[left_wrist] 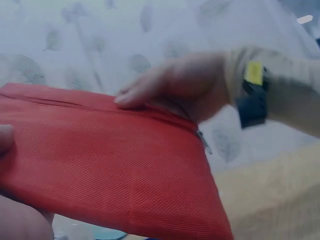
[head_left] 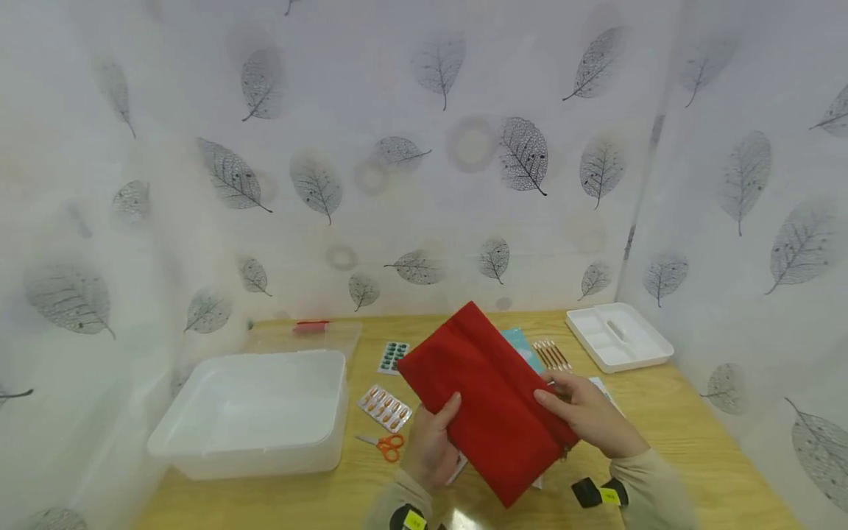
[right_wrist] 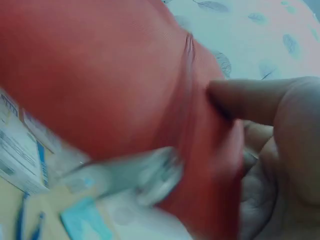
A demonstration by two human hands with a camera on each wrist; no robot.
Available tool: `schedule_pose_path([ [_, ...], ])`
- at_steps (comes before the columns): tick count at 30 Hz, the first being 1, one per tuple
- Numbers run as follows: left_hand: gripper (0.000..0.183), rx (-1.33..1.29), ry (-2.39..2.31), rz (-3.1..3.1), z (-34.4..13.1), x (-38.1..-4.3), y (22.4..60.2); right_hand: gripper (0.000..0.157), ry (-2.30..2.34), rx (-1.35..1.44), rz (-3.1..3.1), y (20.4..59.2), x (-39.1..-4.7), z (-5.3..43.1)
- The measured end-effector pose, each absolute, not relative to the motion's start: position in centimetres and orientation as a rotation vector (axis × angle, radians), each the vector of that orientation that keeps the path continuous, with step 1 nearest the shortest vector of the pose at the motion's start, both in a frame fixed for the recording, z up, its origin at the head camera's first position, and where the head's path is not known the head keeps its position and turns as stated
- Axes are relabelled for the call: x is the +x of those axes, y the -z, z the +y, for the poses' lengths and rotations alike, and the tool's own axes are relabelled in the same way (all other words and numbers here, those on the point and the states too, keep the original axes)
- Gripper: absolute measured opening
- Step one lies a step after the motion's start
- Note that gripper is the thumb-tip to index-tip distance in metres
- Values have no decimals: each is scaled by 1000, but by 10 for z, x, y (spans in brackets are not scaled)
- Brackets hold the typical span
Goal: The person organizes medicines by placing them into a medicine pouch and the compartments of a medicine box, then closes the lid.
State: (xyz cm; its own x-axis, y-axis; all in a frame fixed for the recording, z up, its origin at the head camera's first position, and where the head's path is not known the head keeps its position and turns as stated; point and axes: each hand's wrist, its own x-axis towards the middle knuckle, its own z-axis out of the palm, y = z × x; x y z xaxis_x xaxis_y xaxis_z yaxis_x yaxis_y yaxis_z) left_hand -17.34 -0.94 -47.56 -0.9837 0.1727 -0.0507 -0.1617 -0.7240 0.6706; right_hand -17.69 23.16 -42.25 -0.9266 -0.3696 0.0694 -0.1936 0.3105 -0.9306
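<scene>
A flat red fabric zip pouch (head_left: pixel 490 412) is held tilted above the table, between both hands. My left hand (head_left: pixel 424 445) grips its lower left edge, the thumb lying over the front and the fingers behind it. On the right edge, beside the zip, my right hand (head_left: pixel 589 416) pinches the pouch with thumb in front and fingers behind. The metal zip pull (left_wrist: pixel 205 142) hangs at one end of the zip in the left wrist view; in the right wrist view it is blurred. Whatever lies inside the pouch is hidden.
To the left stands a white plastic box (head_left: pixel 265 460), with a clear lid (head_left: pixel 344 338) behind it. Orange scissors (head_left: pixel 389 446), an orange blister pack (head_left: pixel 386 407), a green blister pack (head_left: pixel 392 357), a blue packet (head_left: pixel 523 350) and cotton swabs (head_left: pixel 552 355) surround the pouch. A divided white tray (head_left: pixel 652 353) sits back right.
</scene>
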Motion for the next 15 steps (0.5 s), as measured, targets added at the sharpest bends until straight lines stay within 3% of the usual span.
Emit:
schedule_pose_path([
  [7, 23, 22, -2944, 861, -43, -183, 469, 27, 2207, -523, 1961, 449, -185, 205],
  [11, 21, 55, -2978, 691, -55, -185, 471, 40, 2383, -612, 1586, 463, -184, 179],
  [15, 24, 5, -2996, 626, -59, -185, 476, 46, 2413, -605, 1679, 469, -183, 160],
])
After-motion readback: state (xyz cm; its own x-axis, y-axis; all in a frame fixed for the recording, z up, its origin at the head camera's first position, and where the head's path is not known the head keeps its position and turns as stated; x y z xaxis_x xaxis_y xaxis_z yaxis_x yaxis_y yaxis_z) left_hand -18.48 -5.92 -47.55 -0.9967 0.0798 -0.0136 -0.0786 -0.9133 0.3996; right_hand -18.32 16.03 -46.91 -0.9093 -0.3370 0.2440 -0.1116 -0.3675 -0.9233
